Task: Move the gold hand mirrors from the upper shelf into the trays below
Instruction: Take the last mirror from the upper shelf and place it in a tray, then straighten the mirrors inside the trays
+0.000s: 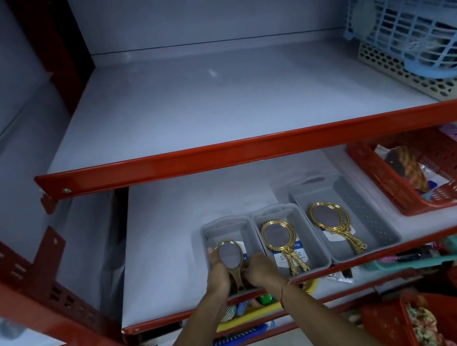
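Observation:
Three grey trays stand side by side on the lower shelf: a left tray [210, 229], a middle tray [297, 209] and a right tray [368, 210]. Gold hand mirrors [279, 238] lie stacked in the middle tray, and more gold mirrors [330, 221] lie in the right tray. Over the left tray, my left hand [217, 273] grips a gold mirror [229, 255] by its handle, glass facing up. My right hand [261, 267] is curled against the same handle from the right. No mirrors show on the upper shelf [209, 98].
A blue basket [418, 20] sits on a cream basket [403, 76] at the upper shelf's right end. A red basket [442, 169] of goods stands right of the trays. Red metal uprights [45, 291] frame the left side. Lower shelves hold combs and packets.

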`<state>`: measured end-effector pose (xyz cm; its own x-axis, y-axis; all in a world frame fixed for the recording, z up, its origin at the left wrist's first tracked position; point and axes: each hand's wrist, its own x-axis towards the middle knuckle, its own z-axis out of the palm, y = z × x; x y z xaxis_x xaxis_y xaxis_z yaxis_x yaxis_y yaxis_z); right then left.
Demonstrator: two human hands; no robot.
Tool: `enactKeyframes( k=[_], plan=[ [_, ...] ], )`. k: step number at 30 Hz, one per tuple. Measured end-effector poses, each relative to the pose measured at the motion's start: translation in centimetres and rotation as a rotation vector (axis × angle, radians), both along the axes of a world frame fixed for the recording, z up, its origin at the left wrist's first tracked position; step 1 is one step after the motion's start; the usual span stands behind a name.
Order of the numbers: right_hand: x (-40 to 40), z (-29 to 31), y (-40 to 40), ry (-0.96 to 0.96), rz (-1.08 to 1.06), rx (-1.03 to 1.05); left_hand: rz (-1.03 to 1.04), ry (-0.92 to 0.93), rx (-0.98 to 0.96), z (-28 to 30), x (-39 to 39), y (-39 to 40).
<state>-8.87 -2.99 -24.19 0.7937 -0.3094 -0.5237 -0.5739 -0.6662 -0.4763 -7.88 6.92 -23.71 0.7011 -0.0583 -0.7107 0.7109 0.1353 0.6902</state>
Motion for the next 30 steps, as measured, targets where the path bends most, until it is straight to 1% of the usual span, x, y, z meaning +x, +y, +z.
enactKeyframes(
  k=[3, 6, 8, 9, 11, 13, 14, 16, 17, 21, 24, 27, 30],
  plan=[
    [-0.1, 0.8, 0.1, 0.02, -0.011, 0.018, -0.024, 0.059, -0.032, -1.9, 0.8, 0.0],
    [-0.2, 1.6, -0.2, 0.017, 0.004, 0.022, -0.069, 0.043, 0.006, -5.0, 1.8, 0.0],
    [-0.3, 2.2, -0.9, -0.026, 0.006, 0.008, -0.092, -0.001, 0.084, -3.9, 1.2, 0.0],
    [-0.4, 2.5, -1.5, -0.069, -0.028, 0.022, -0.105, -0.034, 0.125, -2.0, 0.6, 0.0],
    [-0.8, 3.2, -3.0, -0.165, -0.165, 0.085, -0.123, -0.131, 0.188, 0.9, -0.2, -0.5],
    [-1.2, 4.0, -4.9, -0.248, -0.308, 0.055, -0.144, -0.187, 0.176, 1.4, -0.2, -1.7],
    [-1.4, 4.2, -6.1, -0.283, -0.349, 0.021, -0.155, -0.187, 0.131, 1.6, -0.1, -2.5],
    [-1.6, 4.2, -8.1, -0.319, -0.365, -0.018, -0.174, -0.159, 0.063, 1.9, 0.2, -4.3],
    [-1.7, 4.3, -9.0, -0.305, -0.347, -0.03, -0.206, -0.139, 0.04, 1.7, 0.3, -5.5],
    [-2.0, 4.3, -11.2, -0.109, -0.131, -0.126, -0.282, -0.058, 0.002, 1.3, -0.3, -9.7],
    [-2.0, 3.8, -11.8, -0.024, -0.032, -0.112, -0.315, -0.046, 0.022, -0.3, -0.7, -11.4],
    [-1.9, 3.7, -12.4, 0.016, 0.012, -0.044, -0.257, -0.052, 0.079, -0.7, -1.2, -12.8],
    [-1.5, 3.4, -13.2, 0.018, -0.04, 0.103, -0.198, -0.057, 0.088, -0.4, -1.3, -13.7]
  ],
)
